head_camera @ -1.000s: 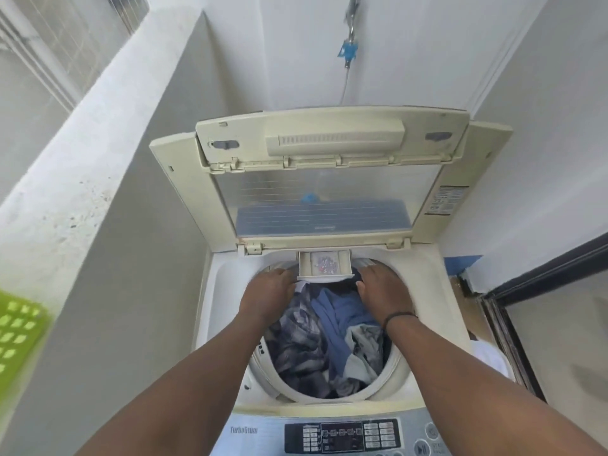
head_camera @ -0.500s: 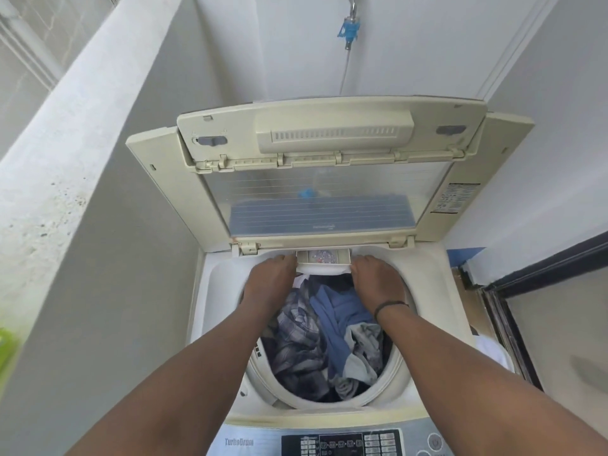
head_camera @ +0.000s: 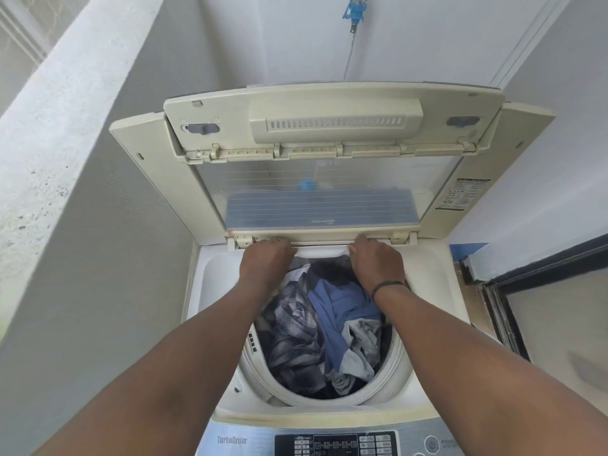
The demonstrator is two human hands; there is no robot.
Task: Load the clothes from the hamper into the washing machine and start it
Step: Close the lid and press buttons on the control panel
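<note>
Clothes [head_camera: 324,327], plaid and blue, fill the drum of the top-load washing machine [head_camera: 437,291]. Left hand [head_camera: 265,260] and right hand [head_camera: 376,260] press knuckles-up at the rear rim beneath the raised lid [head_camera: 322,195]; their fingers are hidden.

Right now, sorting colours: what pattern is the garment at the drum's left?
Plaid, dark grey and white, on the crumpled garment; head view.

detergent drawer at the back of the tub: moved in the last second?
Yes. The drawer has gone back toward the lid hinge: its open tray no longer shows, only the front lip between the left hand and right hand.
</note>
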